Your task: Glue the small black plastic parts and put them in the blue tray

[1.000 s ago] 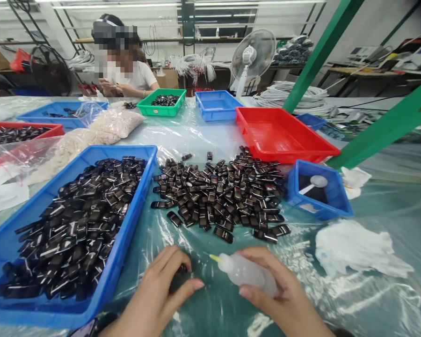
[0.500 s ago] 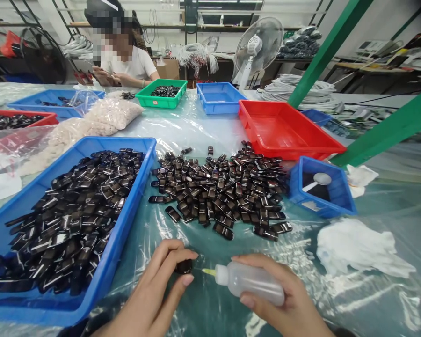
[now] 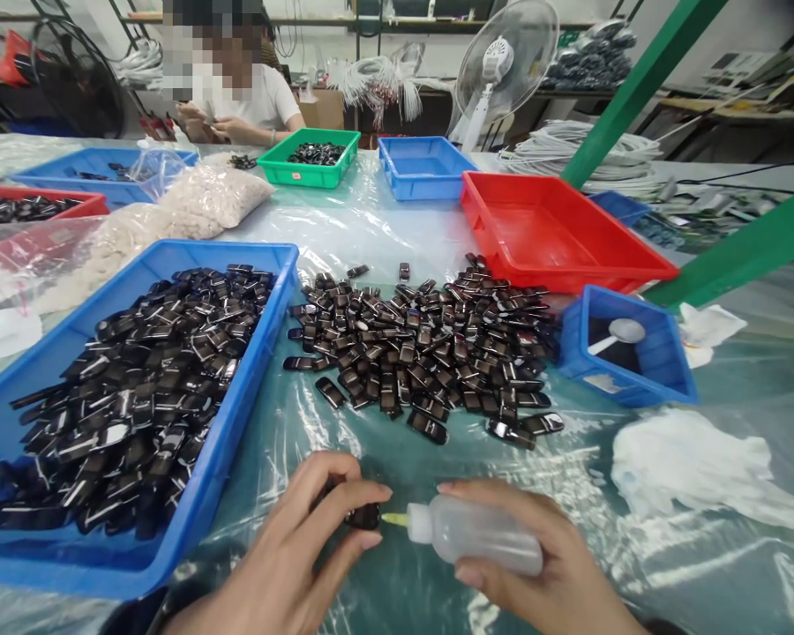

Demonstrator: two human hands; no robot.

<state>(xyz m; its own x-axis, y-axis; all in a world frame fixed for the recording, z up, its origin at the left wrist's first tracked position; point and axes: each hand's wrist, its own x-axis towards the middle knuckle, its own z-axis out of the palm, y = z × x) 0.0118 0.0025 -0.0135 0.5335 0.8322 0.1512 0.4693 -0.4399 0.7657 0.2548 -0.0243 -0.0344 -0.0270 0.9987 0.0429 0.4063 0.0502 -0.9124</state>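
Between the thumb and fingers of my left hand (image 3: 327,529) is a small glossy black plastic piece (image 3: 365,515), partly hidden by the fingers. My right hand (image 3: 535,547) is wrapped round a translucent squeeze bottle (image 3: 480,533) lying sideways, its yellow-green nozzle (image 3: 395,519) pointing left at the black piece. The nozzle's tip is at or very near the piece; contact cannot be made out. Beyond both hands spreads a loose pile of similar black pieces (image 3: 423,344) on the plastic-covered table. Many more lie in the blue tray (image 3: 265,353) on the left.
On the right stand a small blue bin (image 3: 635,388) holding a white spoon (image 3: 618,333), and a crumpled white cloth (image 3: 701,467). Farther back are a red tray (image 3: 556,238), a blue tray (image 3: 427,163) and a green tray (image 3: 310,181). A person (image 3: 244,106) sits opposite. Green posts (image 3: 741,256) rise at right.
My left hand has brought the black piece slightly right, closing the gap to the nozzle. The bottle stays nearly in place. The whole view has shifted a little.
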